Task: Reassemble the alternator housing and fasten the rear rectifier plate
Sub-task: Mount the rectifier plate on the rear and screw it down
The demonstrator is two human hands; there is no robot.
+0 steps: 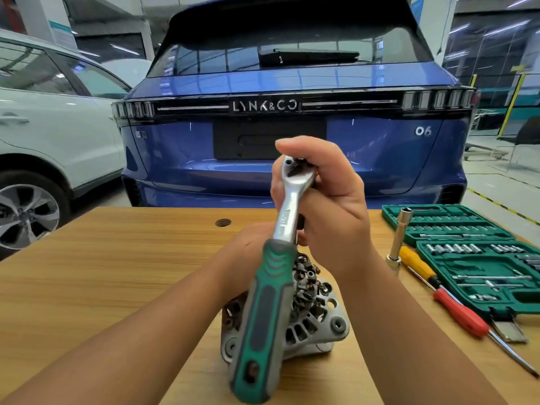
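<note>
Here the right hand (330, 197) grips the ratchet (280, 258) head above the alternator (315, 311); left hand (251, 247) behind it, grip hidden.

Polished metal ratchet (287, 200) (matt green rubbery grip); dull, rusty cast-metal alternator (315, 314); smooth wood-grain tabletop (117, 273).

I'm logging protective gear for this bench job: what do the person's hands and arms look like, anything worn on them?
Nothing worn shows. The left hand and right hand are bare, with no gloves, rings or tape visible. Both forearms are uncovered down to the picture's lower edge: no sleeves, watch or wristbands in view. The nails that show look short and unpainted.
</note>
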